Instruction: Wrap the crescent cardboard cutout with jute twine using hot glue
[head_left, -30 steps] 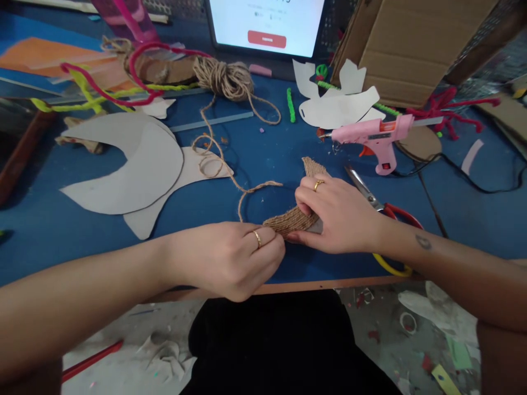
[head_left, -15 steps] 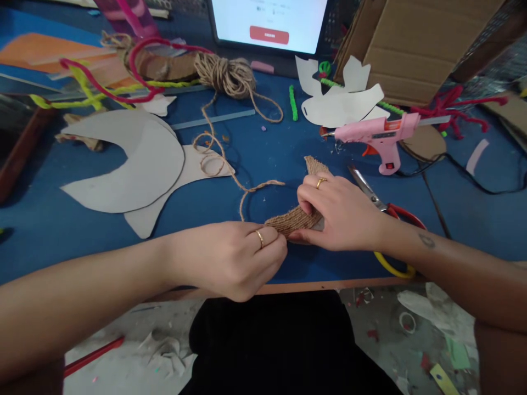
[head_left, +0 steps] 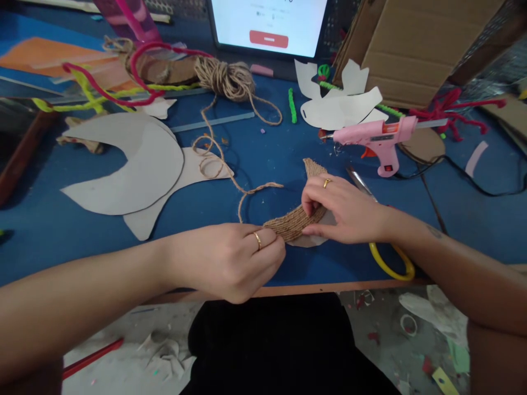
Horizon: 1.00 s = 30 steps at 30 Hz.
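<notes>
Both hands, left [head_left: 230, 262] and right [head_left: 343, 209], grip the twine-covered piece [head_left: 293, 224]. Scissors [head_left: 391, 262] lie partly beneath the right forearm; the glue gun [head_left: 379, 137] rests beyond.

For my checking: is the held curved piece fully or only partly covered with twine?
Partly covered: rows of twine run along its inner curve, but bare card shows below, near the right hand.

Craft workspace w/ glue gun [head_left: 374, 137], twine [head_left: 226, 78]
</notes>
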{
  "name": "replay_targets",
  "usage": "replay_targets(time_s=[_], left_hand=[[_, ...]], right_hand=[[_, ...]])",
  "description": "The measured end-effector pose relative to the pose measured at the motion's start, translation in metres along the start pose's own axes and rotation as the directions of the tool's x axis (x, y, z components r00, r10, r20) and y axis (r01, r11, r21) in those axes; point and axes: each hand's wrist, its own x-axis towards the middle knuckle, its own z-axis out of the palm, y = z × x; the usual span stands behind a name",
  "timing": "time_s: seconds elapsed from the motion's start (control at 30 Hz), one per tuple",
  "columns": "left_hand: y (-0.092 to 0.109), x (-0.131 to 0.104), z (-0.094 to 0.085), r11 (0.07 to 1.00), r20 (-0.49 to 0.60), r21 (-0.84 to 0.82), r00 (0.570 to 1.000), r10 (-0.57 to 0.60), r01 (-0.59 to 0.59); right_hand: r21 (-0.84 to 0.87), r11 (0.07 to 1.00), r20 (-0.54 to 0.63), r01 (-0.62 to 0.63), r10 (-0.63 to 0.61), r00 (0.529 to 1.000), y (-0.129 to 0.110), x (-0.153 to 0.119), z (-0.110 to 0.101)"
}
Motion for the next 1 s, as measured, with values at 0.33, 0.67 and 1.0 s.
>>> replay_targets(time_s=[0.33,0.67,1.0], left_hand=[[0.000,0.001,-0.001,0.999,0.017,0.033,1.000,0.007,-0.007],[0.001,0.000,0.000,1.000,0.027,-0.003,1.000,-0.007,0.007],[0.001,0.001,-0.001,0.998,0.001,-0.056,0.999,-0.039,0.039]], right_hand=[[-0.094,0.989,-0.007,-0.113,0.112,0.994,-0.019,0.004,0.002],[-0.312,0.930,-0.059,-0.194,0.185,0.981,-0.032,0.009,0.010],[-0.343,0.922,-0.083,-0.180,0.161,0.984,-0.031,0.008,0.014]])
